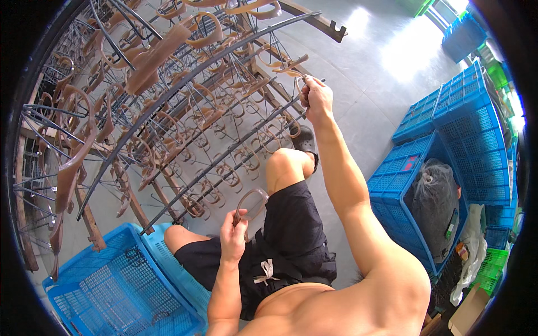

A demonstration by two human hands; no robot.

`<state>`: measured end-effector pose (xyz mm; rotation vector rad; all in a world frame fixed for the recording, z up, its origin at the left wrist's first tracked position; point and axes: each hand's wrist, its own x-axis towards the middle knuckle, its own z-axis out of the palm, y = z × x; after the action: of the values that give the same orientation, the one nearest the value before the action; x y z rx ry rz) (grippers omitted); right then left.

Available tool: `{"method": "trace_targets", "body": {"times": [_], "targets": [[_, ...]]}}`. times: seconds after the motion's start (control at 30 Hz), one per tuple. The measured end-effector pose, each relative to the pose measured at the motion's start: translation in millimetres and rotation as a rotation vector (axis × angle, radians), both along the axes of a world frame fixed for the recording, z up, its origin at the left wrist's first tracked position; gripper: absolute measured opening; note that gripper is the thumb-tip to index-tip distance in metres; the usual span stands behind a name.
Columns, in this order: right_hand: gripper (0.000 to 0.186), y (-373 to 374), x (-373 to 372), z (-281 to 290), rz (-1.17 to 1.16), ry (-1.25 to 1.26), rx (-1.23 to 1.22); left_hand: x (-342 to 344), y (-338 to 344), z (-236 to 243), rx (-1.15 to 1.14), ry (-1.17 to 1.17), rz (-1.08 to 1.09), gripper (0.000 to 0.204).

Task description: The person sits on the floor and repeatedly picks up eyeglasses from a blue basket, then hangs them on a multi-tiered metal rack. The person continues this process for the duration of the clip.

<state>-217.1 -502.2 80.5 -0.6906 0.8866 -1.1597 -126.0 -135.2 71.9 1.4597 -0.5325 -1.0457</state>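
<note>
My left hand is closed around one end of a glossy brown looped piece, held above my lap. Its curved loop stands out past my fingers. Out at arm's length, my right hand has its fingers closed at the near right end of a metal rack. Beside those fingertips is a thin brown loop, which they appear to grip, though the contact is partly hidden. Many similar brown pieces hang on the rack's dark rods.
An open blue plastic crate stands at the lower left, near my knee. To the right are stacked blue crates, one holding a clear plastic bag with dark contents. A green basket is beyond them. My shoe rests by the rack.
</note>
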Motion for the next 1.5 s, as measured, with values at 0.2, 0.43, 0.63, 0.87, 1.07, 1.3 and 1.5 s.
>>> {"method": "trace_targets", "body": {"times": [0.2, 0.43, 0.63, 0.87, 1.07, 1.3, 1.5], "targets": [[0.012, -2.6, -2.6, -2.9, 0.016, -0.01, 0.038, 3.4, 3.3, -0.3, -0.004, 0.015, 0.025, 0.02], [0.012, 5.5, -1.7, -5.9, 0.007, 0.009, -0.069, 3.6, -0.1, -0.6, 0.002, 0.069, 0.033, 0.021], [0.014, 11.8, -2.8, -7.1, 0.001, 0.03, -0.077, 3.6, -2.7, -2.9, 0.037, 0.056, 0.003, 0.021], [0.018, 28.3, 7.1, -14.7, -0.111, 0.433, -0.394, 2.5, -6.4, -2.0, 0.047, 0.073, -0.022, 0.021], [0.018, 28.4, 1.1, -16.9, -0.094, 0.528, -0.479, 3.6, -9.0, 0.7, 0.021, 0.108, -0.06, 0.021], [0.02, 27.5, 1.0, -19.4, -0.074, 0.41, -0.43, 0.1, -8.7, 0.3, -0.003, 0.128, -0.06, 0.021], [0.019, 15.1, -2.8, -20.2, -0.142, 0.456, -0.441, -1.3, -5.1, 2.9, -0.016, 0.113, -0.055, 0.021]]}}
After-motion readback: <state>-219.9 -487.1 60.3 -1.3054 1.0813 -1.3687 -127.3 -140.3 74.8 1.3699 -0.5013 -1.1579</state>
